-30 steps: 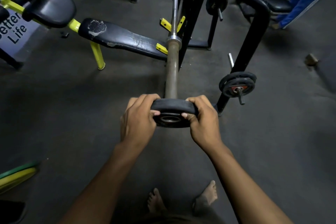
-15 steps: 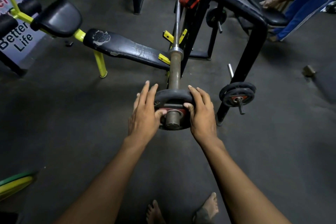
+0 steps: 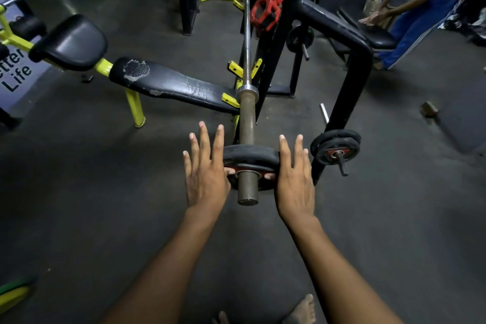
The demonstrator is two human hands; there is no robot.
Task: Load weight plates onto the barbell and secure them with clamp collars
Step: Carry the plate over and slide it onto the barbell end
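**Small plate on the sleeve, palms pressing from both sides**

The long steel barbell (image 3: 247,42) runs away from the camera across a black upright rack frame (image 3: 355,79), its dull brown loading sleeve (image 3: 247,123) pointing back toward the person. It looks rigid and heavy, and well enough seated on the yellow hooks to take a push along its length, though the seating itself is partly hidden.

The small round black rubber-coated weight plate (image 3: 249,156) sits threaded on that sleeve near its open end, with a short stub of sleeve showing in front of it and a long bare stretch between it and the shiny inner collar (image 3: 247,91). Judging by its size it is light for a plate, stiff, with a slightly grippy rubber rim; the metal bore should slide readily if kept square to the sleeve, and may bind if tilted.

The left hand (image 3: 205,171) and right hand (image 3: 295,176) flank the plate, fingers stretched out straight and spread, not curled. Each grip is open, thumbs touching the plate's near face beside the hub. Pushing evenly on that face, close to the hub, looks the best hold.

The red plastic clamp collar (image 3: 265,12) rests up on the rack, well apart from the plate.
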